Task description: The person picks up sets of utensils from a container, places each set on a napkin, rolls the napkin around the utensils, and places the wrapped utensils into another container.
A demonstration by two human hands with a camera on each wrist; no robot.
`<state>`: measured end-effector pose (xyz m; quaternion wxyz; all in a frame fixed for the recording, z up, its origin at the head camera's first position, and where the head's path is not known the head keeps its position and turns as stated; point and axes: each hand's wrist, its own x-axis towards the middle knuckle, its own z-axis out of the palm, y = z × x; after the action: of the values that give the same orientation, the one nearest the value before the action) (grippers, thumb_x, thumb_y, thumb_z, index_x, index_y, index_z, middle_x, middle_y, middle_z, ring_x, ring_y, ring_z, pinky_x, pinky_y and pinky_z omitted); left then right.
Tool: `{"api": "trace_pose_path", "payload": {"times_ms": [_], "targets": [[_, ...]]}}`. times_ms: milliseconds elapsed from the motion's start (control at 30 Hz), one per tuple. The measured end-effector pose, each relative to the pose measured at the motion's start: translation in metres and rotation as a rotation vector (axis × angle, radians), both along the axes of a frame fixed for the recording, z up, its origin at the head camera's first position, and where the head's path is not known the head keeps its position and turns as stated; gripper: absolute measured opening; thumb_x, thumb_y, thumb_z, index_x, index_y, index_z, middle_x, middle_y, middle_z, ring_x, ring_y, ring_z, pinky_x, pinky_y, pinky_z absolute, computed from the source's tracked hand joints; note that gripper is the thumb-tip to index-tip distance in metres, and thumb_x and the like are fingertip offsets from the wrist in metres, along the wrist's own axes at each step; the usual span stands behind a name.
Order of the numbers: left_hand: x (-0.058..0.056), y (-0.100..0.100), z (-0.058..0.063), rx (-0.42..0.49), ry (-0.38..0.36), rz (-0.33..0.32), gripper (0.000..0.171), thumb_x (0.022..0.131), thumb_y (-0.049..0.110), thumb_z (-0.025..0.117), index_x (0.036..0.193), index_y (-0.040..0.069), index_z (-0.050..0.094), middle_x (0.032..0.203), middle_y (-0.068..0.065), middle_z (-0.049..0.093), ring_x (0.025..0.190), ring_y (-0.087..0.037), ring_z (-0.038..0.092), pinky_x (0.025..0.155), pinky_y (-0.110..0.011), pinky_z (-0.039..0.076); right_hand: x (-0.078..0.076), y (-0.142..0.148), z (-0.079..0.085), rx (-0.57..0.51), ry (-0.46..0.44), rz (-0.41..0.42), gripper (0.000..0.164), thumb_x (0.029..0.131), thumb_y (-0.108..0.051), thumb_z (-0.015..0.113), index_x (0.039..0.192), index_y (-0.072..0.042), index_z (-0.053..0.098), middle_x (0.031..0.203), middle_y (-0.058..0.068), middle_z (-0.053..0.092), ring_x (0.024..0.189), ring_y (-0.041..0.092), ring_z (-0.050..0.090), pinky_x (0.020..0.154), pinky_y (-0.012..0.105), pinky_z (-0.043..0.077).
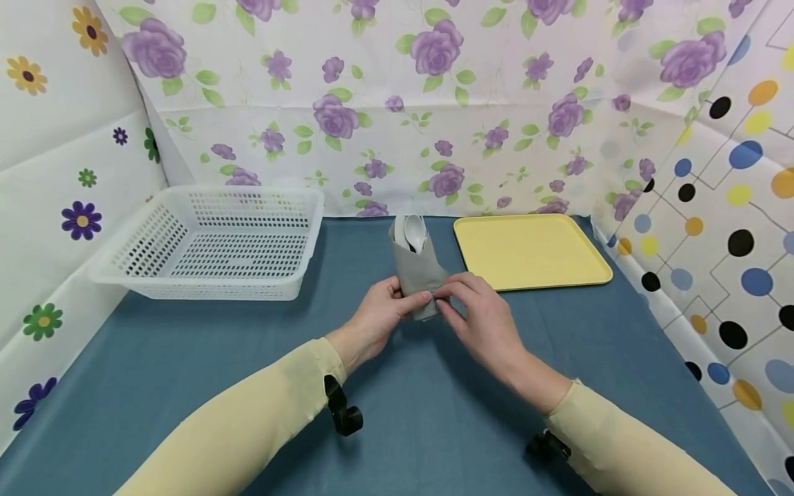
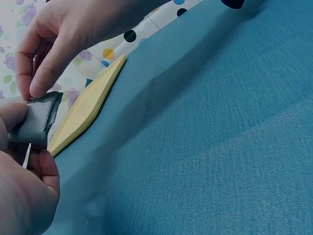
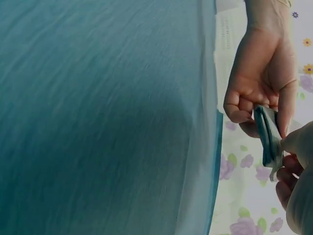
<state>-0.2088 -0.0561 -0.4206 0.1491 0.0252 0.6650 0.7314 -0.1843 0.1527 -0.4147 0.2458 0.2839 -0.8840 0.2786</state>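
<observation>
A grey cloth napkin point(image 1: 419, 271) is folded into a narrow bundle, raised above the blue-covered table. Out of its top stick a white spoon point(image 1: 415, 231) and another white utensil beside it, whose kind I cannot tell. My left hand point(image 1: 378, 315) grips the bundle from the left, thumb across its front. On the other side, my right hand point(image 1: 486, 322) pinches the napkin's edge between thumb and fingers, close to the left thumb. The folded lower end of the napkin point(image 3: 268, 134) shows between both hands in the right wrist view. Inside the wrap, the utensils' lower parts are hidden.
A white perforated plastic basket point(image 1: 298, 279) stands at the back left of the table. Toward the back right lies a yellow tray point(image 1: 533, 251). Patterned sheets hang behind and along both sides. The blue cloth point(image 1: 397, 427) covers the tabletop.
</observation>
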Motion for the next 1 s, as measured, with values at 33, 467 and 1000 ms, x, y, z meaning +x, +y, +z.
{"api": "trace_pose_path", "payload": {"times_ms": [33,467,1000], "targets": [[0.000,0.000,0.000,-0.003,0.004,0.001,0.042,0.107,0.022,0.078,0.145,0.006,0.068,0.137,-0.013,0.074,0.121,-0.025,0.070,0.108,-0.047,0.052,0.000,0.000,0.000,-0.024,-0.031,-0.014,0.013,0.099,-0.010,0.086,0.109,-0.012,0.079,0.115,0.003,0.069,0.108,0.023,0.068,0.092,0.045,0.061],[0.002,0.000,0.001,-0.028,0.021,0.004,0.036,0.107,0.026,0.078,0.138,0.007,0.075,0.136,-0.009,0.074,0.122,-0.024,0.068,0.108,-0.046,0.051,-0.004,-0.001,0.007,-0.256,-0.339,-0.043,0.009,0.102,-0.009,0.082,0.106,-0.012,0.075,0.107,0.003,0.065,0.097,0.019,0.065,0.091,0.044,0.059],[0.004,-0.005,0.004,-0.023,0.042,0.003,0.036,0.106,0.023,0.079,0.138,0.007,0.075,0.140,-0.009,0.071,0.129,-0.026,0.063,0.115,-0.049,0.047,-0.008,-0.001,0.015,-0.468,-0.643,-0.041,0.012,0.102,-0.016,0.083,0.110,-0.010,0.075,0.105,0.008,0.072,0.096,0.026,0.066,0.081,0.030,0.056]]}}
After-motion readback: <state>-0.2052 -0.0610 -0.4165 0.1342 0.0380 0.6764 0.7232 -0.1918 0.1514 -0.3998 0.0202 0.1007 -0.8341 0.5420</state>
